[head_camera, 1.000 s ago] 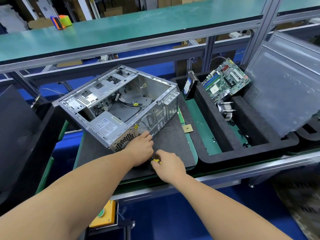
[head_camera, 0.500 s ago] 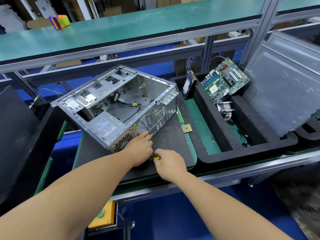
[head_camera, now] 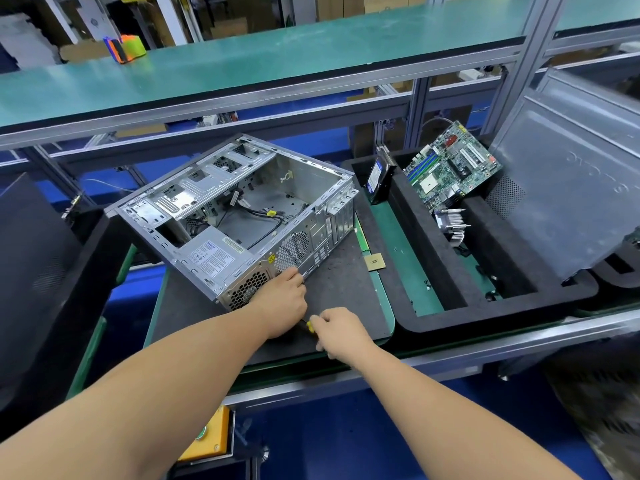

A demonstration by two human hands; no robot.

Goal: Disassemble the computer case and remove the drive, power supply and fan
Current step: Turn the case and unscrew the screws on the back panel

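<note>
Computer case (head_camera: 239,216) lay on its side on the dark mat (head_camera: 339,289), open face up, its long axis running from far left toward near right, and its rear panel turned toward us. Going from the left, we saw the power supply (head_camera: 214,256) seated in the near-left corner of the case, its perforated end flush with the rear panel, and just right of it the round fan grille (head_camera: 294,245). Our left hand (head_camera: 282,299) rested against the lower rear panel between those two, fingers curled at the metal; whether it pinched anything we could not tell. Just right and nearer us, our right hand (head_camera: 341,329) gripped the yellow-handled screwdriver (head_camera: 309,325), its shaft hidden behind the left hand and pointing toward the panel. We judged the rear screws lay up and left of that grip, closest to the left hand. Farther right, the drive (head_camera: 379,176) stood in the foam tray (head_camera: 502,311) beside the motherboard (head_camera: 450,168)
</note>
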